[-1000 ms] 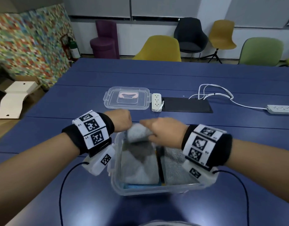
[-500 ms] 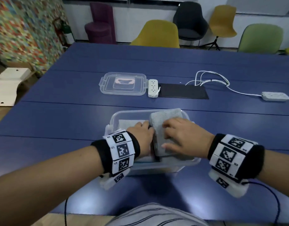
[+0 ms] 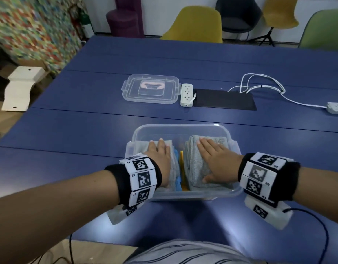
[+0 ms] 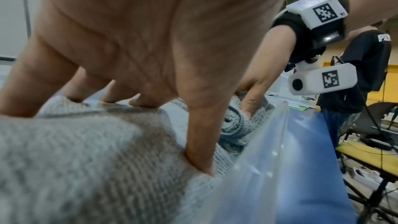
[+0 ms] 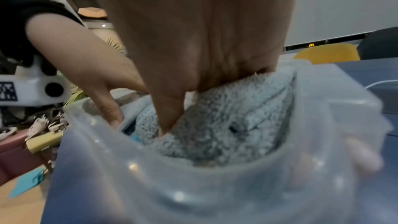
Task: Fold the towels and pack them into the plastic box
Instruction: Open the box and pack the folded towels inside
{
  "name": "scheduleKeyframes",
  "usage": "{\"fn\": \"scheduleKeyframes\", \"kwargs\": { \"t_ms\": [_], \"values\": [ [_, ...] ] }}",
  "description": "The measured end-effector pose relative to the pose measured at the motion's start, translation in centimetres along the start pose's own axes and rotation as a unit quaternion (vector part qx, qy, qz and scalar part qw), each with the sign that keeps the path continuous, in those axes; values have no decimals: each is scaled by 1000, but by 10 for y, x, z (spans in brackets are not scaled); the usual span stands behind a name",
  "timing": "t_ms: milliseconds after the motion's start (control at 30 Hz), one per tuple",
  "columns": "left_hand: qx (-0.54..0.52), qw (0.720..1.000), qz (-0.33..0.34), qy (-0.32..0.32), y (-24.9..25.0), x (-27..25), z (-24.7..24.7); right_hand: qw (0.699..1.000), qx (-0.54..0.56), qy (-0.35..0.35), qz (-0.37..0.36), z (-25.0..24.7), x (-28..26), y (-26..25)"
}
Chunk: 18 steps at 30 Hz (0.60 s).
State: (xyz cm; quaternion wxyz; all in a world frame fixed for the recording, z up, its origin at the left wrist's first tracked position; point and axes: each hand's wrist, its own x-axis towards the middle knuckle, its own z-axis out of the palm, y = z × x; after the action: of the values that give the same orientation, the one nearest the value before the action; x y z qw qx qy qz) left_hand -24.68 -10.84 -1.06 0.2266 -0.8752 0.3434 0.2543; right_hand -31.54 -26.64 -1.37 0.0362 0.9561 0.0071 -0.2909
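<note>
Grip: the left hand [image 3: 160,157] lies flat, fingers extended, pressing a folded pale grey terry towel [image 3: 173,166] in the left half of the clear rectangular plastic box [image 3: 180,128]; the right hand [image 3: 214,161] lies equally flat on a second folded grey towel [image 3: 197,168] in the right half, neither hand grasping anything. Between the two grey towels, blue and orange folded cloths [image 3: 180,164] stand on edge. The box appears nearly full, so packing is judged largely complete. The clear plastic lid with pink handle [image 3: 151,88] rests on the blue bench [image 3: 88,121] beyond the box, unfitted.
</note>
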Motion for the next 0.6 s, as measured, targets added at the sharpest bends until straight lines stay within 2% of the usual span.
{"fn": "scheduleKeyframes", "kwargs": {
  "t_ms": [200,300,600],
  "values": [
    [-31,998,32,-32,2,25,-2,998,24,-63,-7,1,24,2],
    [-51,997,49,-44,-1,58,-10,996,59,-60,-5,-6,47,7],
    [-24,994,103,10,-41,116,-78,995,95,-18,35,-49,111,51]
  ]
}}
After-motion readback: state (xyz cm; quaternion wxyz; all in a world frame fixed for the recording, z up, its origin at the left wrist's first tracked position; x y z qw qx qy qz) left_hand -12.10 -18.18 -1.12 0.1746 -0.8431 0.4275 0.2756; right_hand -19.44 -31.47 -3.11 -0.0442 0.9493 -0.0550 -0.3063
